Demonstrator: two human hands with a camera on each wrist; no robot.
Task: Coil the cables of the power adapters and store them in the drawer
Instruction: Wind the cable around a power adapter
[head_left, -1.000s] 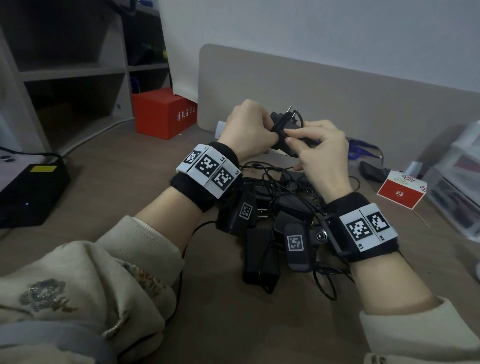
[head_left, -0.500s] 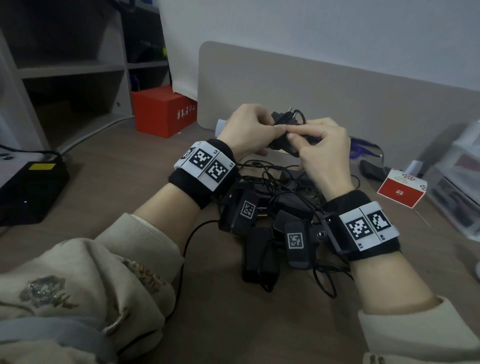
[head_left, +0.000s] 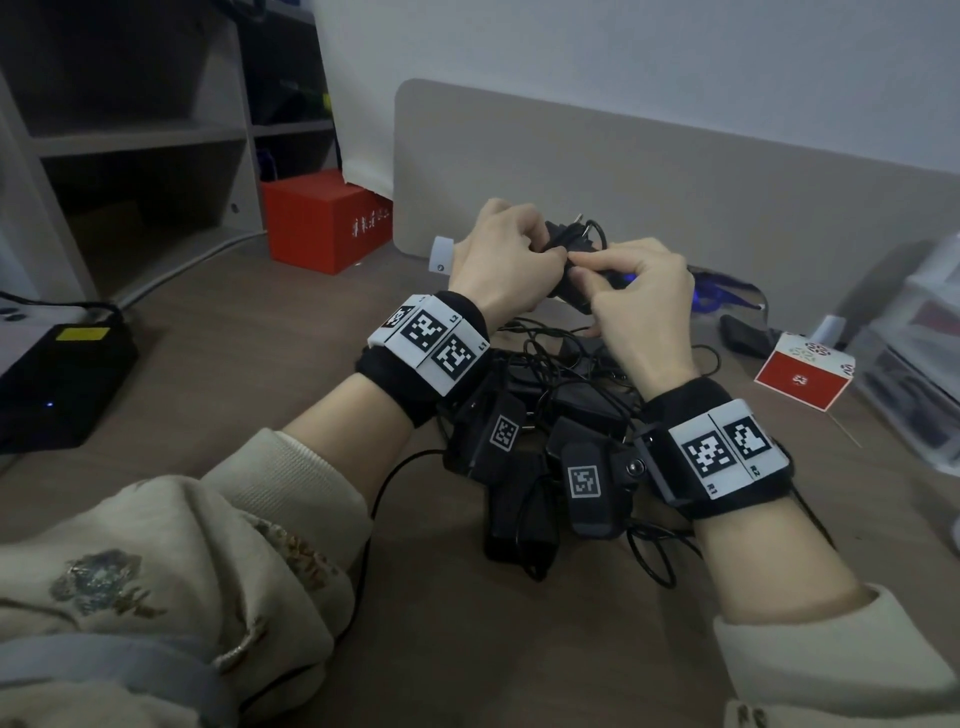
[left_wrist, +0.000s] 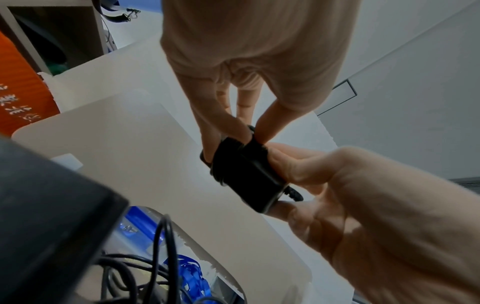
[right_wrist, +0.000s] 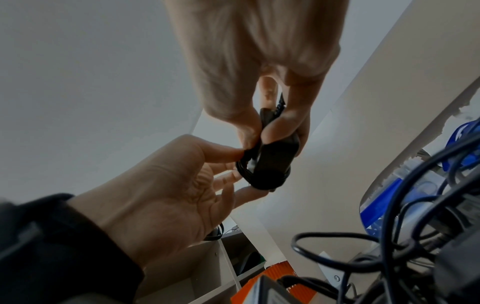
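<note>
A black power adapter (head_left: 571, 241) with its cable wound round it is held above the desk between both hands. My left hand (head_left: 540, 254) grips the adapter's body (left_wrist: 257, 185), fingers curled round it. My right hand (head_left: 576, 267) pinches the wound cable (right_wrist: 246, 170) at the adapter's end with thumb and fingertips. Below the hands, a tangled pile of several black adapters and cables (head_left: 576, 400) lies on the desk. My wrists and the wrist cameras partly cover it.
A clear plastic drawer unit (head_left: 924, 364) stands at the right edge. A red-and-white box (head_left: 800, 376) lies near it, a red box (head_left: 322, 223) at the back left, a black device (head_left: 57, 384) at far left. A beige divider panel (head_left: 675, 171) backs the desk.
My right fingertips have moved left along the adapter to meet my left thumb. Both hands have dropped slightly. The pile has not moved.
</note>
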